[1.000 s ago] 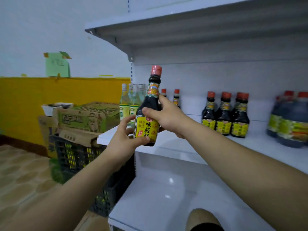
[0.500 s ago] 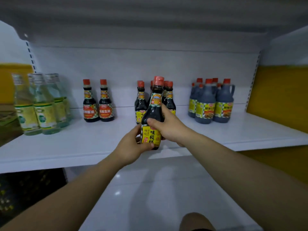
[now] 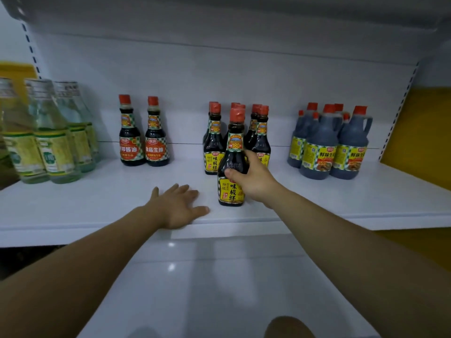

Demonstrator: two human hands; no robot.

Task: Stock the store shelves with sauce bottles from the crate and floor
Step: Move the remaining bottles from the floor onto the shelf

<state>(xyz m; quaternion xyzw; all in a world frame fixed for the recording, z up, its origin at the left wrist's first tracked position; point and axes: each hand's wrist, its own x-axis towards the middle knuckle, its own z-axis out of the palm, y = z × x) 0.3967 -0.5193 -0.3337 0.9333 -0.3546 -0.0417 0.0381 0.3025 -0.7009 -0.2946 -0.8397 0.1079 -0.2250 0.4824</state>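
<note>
Now the sauce bottle (image 3: 231, 189) is down, upright on the white shelf (image 3: 97, 208) near its front edge, just ahead of the matching bottles (image 3: 214, 145); half a second ago both hands held it in the air. Left hand (image 3: 177, 206) has let go and lies flat beside it, fingers spread; right hand (image 3: 256, 178) grips its shoulder. Glossy dark round body, narrow neck, red cap, yellow label 味极鲜, neck tag 180.
</note>
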